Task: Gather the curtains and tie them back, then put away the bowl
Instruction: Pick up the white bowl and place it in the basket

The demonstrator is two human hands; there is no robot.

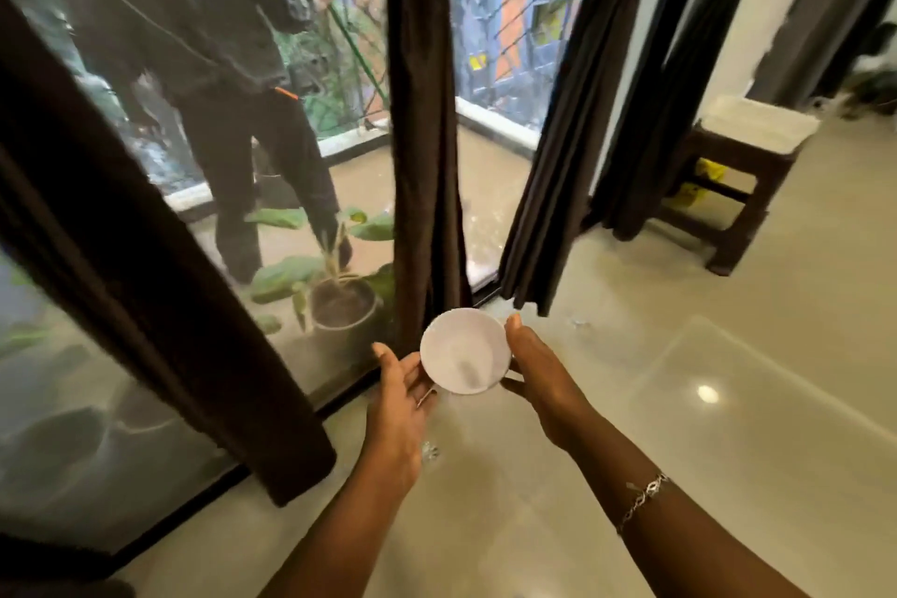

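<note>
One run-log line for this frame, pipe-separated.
stage: bowl in hand | left hand + right hand hold white bowl | curtains gathered | over floor

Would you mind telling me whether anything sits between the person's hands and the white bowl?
Nothing visible does. The left hand and right hand already hold the white bowl by opposite sides of its rim, above bare floor beside the middle curtain.

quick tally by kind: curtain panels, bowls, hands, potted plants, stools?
curtain panels: 4 (left, centre, two at right)
bowl: 1
hands: 2 (left hand, right hand)
potted plant: 1
stool: 1
Total: 9
</note>
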